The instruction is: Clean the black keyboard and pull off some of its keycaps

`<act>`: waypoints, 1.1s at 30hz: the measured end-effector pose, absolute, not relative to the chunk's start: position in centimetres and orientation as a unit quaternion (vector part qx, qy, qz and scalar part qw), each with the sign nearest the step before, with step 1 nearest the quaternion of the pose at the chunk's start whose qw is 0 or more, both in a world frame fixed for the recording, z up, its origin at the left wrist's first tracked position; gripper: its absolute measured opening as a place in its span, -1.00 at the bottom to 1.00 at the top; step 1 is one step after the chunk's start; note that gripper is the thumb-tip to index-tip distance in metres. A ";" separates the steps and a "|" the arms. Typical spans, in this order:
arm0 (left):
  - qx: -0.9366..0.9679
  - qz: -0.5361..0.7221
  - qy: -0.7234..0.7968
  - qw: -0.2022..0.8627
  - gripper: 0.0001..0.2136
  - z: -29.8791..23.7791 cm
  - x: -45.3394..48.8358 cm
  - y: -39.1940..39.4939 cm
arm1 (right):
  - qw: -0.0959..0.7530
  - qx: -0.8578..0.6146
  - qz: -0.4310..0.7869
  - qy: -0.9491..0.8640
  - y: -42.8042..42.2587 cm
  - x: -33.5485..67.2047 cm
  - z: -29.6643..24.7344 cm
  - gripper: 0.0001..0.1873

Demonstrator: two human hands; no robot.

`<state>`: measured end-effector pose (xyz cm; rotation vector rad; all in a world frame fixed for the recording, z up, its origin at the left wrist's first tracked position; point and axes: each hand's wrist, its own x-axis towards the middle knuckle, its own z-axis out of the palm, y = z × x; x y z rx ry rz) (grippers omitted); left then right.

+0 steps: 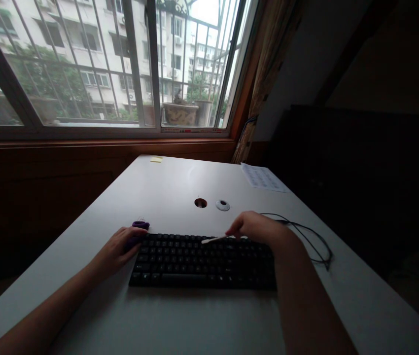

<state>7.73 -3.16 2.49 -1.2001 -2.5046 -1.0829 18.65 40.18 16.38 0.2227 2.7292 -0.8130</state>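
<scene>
A black keyboard (202, 260) lies on the white desk (180, 182) in front of me. My right hand (257, 228) hovers over its upper right part, its fingers pinched on a thin white stick (214, 239) whose tip rests on the top rows of keys. My left hand (119, 249) sits at the keyboard's left end, its fingers curled round a small purple object (138, 230) that lies against the corner of the keyboard. Part of the purple object is hidden by my fingers.
A black cable (305, 235) loops on the desk right of the keyboard. Behind it are a round cable hole (200, 202) and its loose cap (223, 205). A printed sheet (261, 177) and a yellow note (156, 159) lie near the window side. Dark furniture stands at right.
</scene>
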 end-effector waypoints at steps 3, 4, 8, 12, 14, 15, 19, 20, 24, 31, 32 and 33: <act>-0.424 -0.349 -0.831 0.087 -0.73 2.7 7.7 -3.1 | 0.139 0.073 -0.284 0.946 41.2 19.3 17.5 -0.74; -0.431 -0.346 -0.829 0.088 -0.73 2.8 7.7 -3.1 | 0.136 0.060 -0.287 0.946 41.1 19.4 17.8 -0.68; -0.440 -0.341 -0.826 0.089 -0.71 2.8 7.7 -2.9 | 0.119 -0.017 -0.310 0.943 38.6 18.5 17.8 -0.54; -0.437 -0.332 -0.831 0.089 -0.70 2.6 7.5 -3.0 | 0.098 -0.113 -0.303 0.941 34.7 16.8 16.1 -0.48; -0.436 -0.327 -0.833 0.092 -0.69 2.5 7.5 -3.0 | 0.086 -0.159 -0.285 0.941 33.1 16.2 15.3 -0.49; -0.436 -0.324 -0.834 0.093 -0.68 2.4 7.5 -3.1 | 0.084 -0.173 -0.279 0.941 32.5 16.0 15.0 -0.50; -0.455 -0.307 -0.830 0.095 -0.67 2.3 7.4 -3.1 | 0.100 -0.159 -0.259 0.947 31.4 16.1 14.8 -0.52; -0.460 -0.304 -0.828 0.098 -0.66 2.2 7.4 -3.1 | 0.110 -0.145 -0.251 0.951 31.5 16.2 14.9 -0.51; -0.473 -0.290 -0.824 0.117 -0.67 2.1 7.4 -3.1 | 0.152 -0.079 -0.236 0.957 32.8 16.7 15.8 -0.46; -0.475 -0.266 -0.829 0.133 -0.68 1.9 7.3 -3.2 | 0.193 0.121 -0.243 0.943 39.1 19.1 18.2 -0.65; -0.475 -0.264 -0.829 0.134 -0.68 1.8 7.2 -3.2 | 0.189 0.140 -0.243 0.941 40.0 19.5 18.5 -0.66; -0.476 -0.263 -0.828 0.135 -0.68 1.6 7.0 -3.3 | 0.183 0.149 -0.243 0.941 40.8 19.8 18.9 -0.65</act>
